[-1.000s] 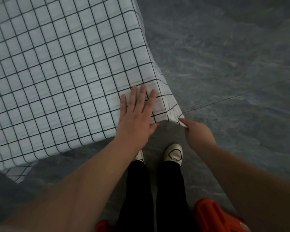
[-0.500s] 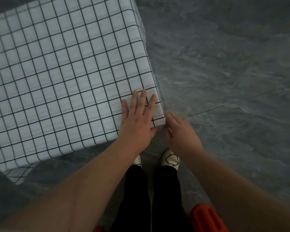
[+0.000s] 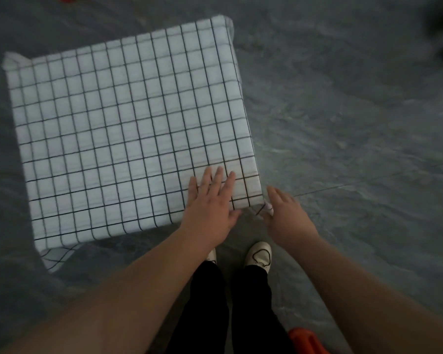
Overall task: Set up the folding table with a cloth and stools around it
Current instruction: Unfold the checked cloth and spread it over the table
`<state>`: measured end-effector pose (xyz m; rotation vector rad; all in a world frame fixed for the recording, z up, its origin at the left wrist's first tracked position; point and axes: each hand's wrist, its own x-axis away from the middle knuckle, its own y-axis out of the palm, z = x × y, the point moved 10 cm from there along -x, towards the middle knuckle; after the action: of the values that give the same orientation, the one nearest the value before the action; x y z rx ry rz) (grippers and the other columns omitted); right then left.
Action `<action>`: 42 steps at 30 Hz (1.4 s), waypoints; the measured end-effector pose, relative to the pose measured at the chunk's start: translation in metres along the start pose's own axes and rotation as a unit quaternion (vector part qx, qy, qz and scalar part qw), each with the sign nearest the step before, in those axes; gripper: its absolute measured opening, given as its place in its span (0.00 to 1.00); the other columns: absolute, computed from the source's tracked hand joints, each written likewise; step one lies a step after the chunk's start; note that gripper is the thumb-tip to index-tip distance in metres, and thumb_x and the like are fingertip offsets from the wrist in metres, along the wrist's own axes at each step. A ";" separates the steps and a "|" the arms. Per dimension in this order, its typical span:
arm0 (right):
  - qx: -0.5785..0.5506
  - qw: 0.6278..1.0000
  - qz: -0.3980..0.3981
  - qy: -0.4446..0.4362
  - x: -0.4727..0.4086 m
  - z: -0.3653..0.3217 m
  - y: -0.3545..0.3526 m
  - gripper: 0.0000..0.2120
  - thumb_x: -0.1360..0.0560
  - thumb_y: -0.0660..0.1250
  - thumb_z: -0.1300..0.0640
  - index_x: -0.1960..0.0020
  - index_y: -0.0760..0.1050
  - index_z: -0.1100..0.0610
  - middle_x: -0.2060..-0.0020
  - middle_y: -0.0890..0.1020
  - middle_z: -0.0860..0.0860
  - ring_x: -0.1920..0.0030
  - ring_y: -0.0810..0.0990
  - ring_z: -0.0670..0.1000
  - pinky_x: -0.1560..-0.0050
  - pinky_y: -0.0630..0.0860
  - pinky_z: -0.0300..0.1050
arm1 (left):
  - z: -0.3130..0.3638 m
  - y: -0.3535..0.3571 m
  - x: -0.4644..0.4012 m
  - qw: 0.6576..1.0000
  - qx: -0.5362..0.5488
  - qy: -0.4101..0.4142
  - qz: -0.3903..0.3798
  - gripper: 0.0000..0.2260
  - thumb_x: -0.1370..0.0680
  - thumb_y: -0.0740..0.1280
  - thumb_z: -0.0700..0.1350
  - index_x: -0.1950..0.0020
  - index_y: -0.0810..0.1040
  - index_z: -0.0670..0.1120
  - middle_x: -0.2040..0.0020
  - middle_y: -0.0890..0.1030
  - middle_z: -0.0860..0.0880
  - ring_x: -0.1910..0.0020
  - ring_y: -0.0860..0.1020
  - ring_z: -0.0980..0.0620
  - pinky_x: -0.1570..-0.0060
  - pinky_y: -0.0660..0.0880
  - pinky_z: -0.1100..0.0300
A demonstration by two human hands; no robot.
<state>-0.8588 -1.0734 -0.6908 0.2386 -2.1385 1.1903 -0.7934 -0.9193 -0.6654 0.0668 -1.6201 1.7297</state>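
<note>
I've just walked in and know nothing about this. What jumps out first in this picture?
The white cloth with a black grid fills the upper left, draped over a table on a grey floor. At its near right corner the left hand lies flat on the cloth, while the right hand is at the hanging corner. Something orange peeks in at the bottom edge.

The cloth hides the table; an orange object is cut off below.
</note>
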 end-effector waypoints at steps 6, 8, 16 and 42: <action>0.057 0.998 0.012 -0.017 0.076 -0.074 -0.099 0.31 0.19 0.58 0.50 0.19 0.53 0.53 0.21 0.61 0.53 0.23 0.59 0.56 0.25 0.62 0.56 | -0.028 -0.100 0.067 0.999 0.012 -0.050 -0.016 0.32 0.17 0.53 0.59 0.19 0.44 0.51 0.18 0.46 0.46 0.20 0.41 0.44 0.23 0.43 0.41; 0.073 0.996 0.040 -0.038 0.109 -0.106 -0.138 0.31 0.19 0.59 0.50 0.20 0.54 0.53 0.22 0.62 0.53 0.23 0.60 0.56 0.26 0.63 0.54 | -0.032 -0.144 0.094 0.998 0.014 -0.054 0.002 0.31 0.17 0.52 0.59 0.18 0.45 0.51 0.18 0.48 0.46 0.19 0.43 0.43 0.23 0.44 0.40; 0.133 0.979 0.134 -0.081 0.235 -0.200 -0.251 0.29 0.21 0.58 0.47 0.22 0.58 0.50 0.24 0.66 0.51 0.24 0.60 0.55 0.28 0.63 0.56 | -0.033 -0.274 0.205 0.996 0.042 -0.062 0.049 0.31 0.17 0.52 0.60 0.18 0.46 0.52 0.18 0.48 0.45 0.19 0.45 0.43 0.22 0.48 0.42; 0.134 0.954 0.113 -0.242 0.154 -0.076 -0.493 0.28 0.18 0.55 0.46 0.21 0.57 0.53 0.21 0.60 0.54 0.21 0.54 0.56 0.23 0.57 0.55 | 0.154 -0.417 0.093 0.963 0.052 -0.220 0.145 0.31 0.18 0.52 0.61 0.18 0.48 0.50 0.18 0.51 0.43 0.20 0.48 0.41 0.23 0.50 0.42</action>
<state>-0.7160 -1.2676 -0.2271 0.4539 -2.4644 1.7001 -0.7021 -1.0452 -0.2382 0.2960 -1.9281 2.1385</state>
